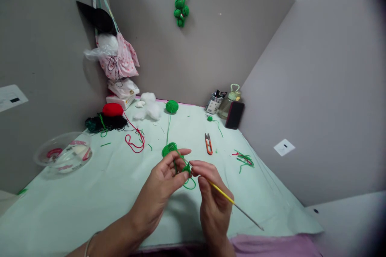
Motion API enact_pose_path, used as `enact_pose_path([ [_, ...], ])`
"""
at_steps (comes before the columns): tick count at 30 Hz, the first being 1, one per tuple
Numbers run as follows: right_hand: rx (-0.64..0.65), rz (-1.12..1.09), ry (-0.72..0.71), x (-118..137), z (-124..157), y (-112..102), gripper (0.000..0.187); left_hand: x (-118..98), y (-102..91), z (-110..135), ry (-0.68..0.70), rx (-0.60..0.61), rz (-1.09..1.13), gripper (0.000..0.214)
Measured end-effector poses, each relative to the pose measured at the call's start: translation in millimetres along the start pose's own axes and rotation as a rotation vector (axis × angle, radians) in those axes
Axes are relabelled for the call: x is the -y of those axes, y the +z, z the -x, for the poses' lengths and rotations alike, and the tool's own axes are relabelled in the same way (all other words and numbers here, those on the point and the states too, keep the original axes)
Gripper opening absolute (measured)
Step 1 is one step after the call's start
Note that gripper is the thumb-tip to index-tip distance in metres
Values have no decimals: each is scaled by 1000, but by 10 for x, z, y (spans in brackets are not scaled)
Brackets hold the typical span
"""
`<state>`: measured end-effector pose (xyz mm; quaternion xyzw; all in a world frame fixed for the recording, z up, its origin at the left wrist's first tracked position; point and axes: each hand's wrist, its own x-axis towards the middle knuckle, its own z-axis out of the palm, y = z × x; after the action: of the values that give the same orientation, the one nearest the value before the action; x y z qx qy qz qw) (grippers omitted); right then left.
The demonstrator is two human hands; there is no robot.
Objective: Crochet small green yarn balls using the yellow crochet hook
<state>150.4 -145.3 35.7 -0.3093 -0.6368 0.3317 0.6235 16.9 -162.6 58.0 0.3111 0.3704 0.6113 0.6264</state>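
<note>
Between the thumb and fingers of my left hand [165, 176] is a small green crochet piece [186, 168], with green yarn running over the fingers. My right hand [214, 196] grips a crochet hook [223, 192] with a yellow handle; its near metal end points down to the right, and its other end meets the crochet piece, partly hidden by my fingers. Just behind my left hand lies a loose coil of green yarn [169, 149]. A strand leads from there back to a green yarn ball [171, 107].
Orange thread snips [208, 144] lie beyond my right hand, with yarn scraps [245, 160] farther right. A phone [235, 115] leans by a bottle [231, 100]. White stuffing [153, 110], red yarn [112, 109] and a clear plastic bowl [45, 160] are on the left.
</note>
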Motion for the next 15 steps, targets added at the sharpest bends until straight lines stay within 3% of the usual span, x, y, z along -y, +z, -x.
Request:
enact_pose_path([
  [9,-70,0,-26,-14,46,54,25,12,-11,3,-72,-3,45,41],
  [15,-84,-177,140,-104,60,40,18,-13,-58,34,-80,22,23,45],
])
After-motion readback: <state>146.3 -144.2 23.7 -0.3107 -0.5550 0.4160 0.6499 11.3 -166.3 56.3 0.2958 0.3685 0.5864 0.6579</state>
